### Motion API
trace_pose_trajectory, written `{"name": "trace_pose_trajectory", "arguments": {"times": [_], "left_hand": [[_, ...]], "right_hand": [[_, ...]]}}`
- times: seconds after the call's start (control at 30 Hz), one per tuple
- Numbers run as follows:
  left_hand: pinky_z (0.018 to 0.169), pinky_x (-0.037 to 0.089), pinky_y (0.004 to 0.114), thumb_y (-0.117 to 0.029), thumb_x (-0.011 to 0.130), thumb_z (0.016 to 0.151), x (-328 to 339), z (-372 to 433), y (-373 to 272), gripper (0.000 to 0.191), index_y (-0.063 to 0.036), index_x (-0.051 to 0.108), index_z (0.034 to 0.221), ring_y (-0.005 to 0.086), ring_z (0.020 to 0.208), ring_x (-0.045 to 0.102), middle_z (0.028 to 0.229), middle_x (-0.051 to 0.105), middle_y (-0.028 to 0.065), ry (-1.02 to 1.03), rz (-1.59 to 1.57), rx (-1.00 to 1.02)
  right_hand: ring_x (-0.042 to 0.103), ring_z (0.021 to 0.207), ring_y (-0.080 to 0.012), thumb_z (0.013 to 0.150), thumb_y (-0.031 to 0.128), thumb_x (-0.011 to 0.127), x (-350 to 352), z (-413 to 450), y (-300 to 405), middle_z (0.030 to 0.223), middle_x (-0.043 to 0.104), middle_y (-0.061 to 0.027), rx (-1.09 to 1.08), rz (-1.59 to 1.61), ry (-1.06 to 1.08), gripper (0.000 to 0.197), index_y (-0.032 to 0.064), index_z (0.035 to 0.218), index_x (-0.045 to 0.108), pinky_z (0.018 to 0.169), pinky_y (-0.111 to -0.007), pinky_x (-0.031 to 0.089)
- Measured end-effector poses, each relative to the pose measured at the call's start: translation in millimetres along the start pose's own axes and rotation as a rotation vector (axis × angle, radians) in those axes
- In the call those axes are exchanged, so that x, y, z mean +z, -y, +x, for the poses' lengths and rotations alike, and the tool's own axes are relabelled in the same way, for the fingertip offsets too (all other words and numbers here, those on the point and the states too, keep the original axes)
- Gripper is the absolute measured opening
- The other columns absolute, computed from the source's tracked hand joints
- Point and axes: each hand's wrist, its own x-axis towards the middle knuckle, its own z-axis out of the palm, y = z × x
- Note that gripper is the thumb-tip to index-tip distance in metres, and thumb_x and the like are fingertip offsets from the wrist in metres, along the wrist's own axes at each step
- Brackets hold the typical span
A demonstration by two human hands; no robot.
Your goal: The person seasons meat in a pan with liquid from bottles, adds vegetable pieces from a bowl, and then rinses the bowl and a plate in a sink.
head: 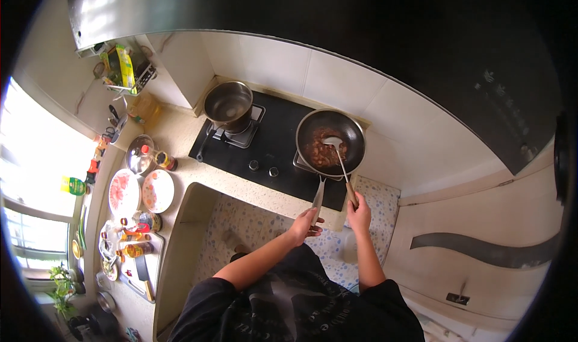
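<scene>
A dark wok (355, 132) with a metal handle (319, 196) sits on the right burner of the gas stove. My left hand (305, 227) holds the end of that handle. With my right hand (360, 212) I grip the wooden handle of a metal spatula (342, 161). Its blade rests in a reddish-brown, chunky food mixture (321, 150) inside the wok. The food lies mostly toward the left and middle of the wok's bottom. What the chunks are is too small to tell.
A steel saucepan (229, 105) stands on the left burner of the black stovetop (276, 116). Along the left counter are two patterned plates (158, 191), sauce bottles (166, 160) and a cleaver (142, 269) on a cutting board (156, 251). A dark range hood (316, 12) overhangs the stove.
</scene>
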Motion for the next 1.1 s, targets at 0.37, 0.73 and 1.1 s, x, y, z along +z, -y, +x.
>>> {"name": "trace_pose_trajectory", "arguments": {"times": [0.37, 0.73, 1.1], "left_hand": [[0.078, 0.057, 0.035, -0.032, 0.044, 0.102, -21.6, -12.2, 9.0, 0.056, -0.0135, 0.028, 0.152, 0.024, 0.095, 0.068, 0.127, 0.06, 0.0108, 0.236, -0.064, 0.008], [0.084, 0.052, 0.034, -0.034, 0.042, 0.104, -149.1, -125.1, 80.8, 0.045, -0.0185, 0.041, 0.146, 0.0214, 0.101, 0.066, 0.125, 0.063, 0.0075, -0.038, -0.242, 0.284], [0.089, 0.052, 0.034, -0.037, 0.044, 0.102, -249.9, -378.7, 314.2, 0.049, -0.0133, 0.042, 0.146, 0.021, 0.102, 0.067, 0.124, 0.064, 0.0104, -0.571, -0.997, 0.854]], "right_hand": [[0.047, 0.115, -0.0365, 0.081, 0.017, 0.069, -9.0, -0.5, 21.7, 0.122, 0.051, -0.0158, -0.225, -0.201, -0.216, 0.053, 0.0084, 0.131, 0.053, 0.098, -0.049, 0.038], [0.051, 0.104, -0.0312, 0.078, 0.014, 0.068, 64.8, -91.2, 199.1, 0.104, 0.054, -0.0101, -0.794, 0.111, 0.07, 0.024, 0.0083, 0.099, 0.059, 0.093, -0.045, 0.035], [0.057, 0.094, -0.0251, 0.076, 0.012, 0.069, 160.5, -363.5, 305.8, 0.095, 0.059, -0.0066, -1.172, 0.341, 0.864, 0.022, 0.0081, 0.095, 0.06, 0.09, -0.039, 0.041]]}}
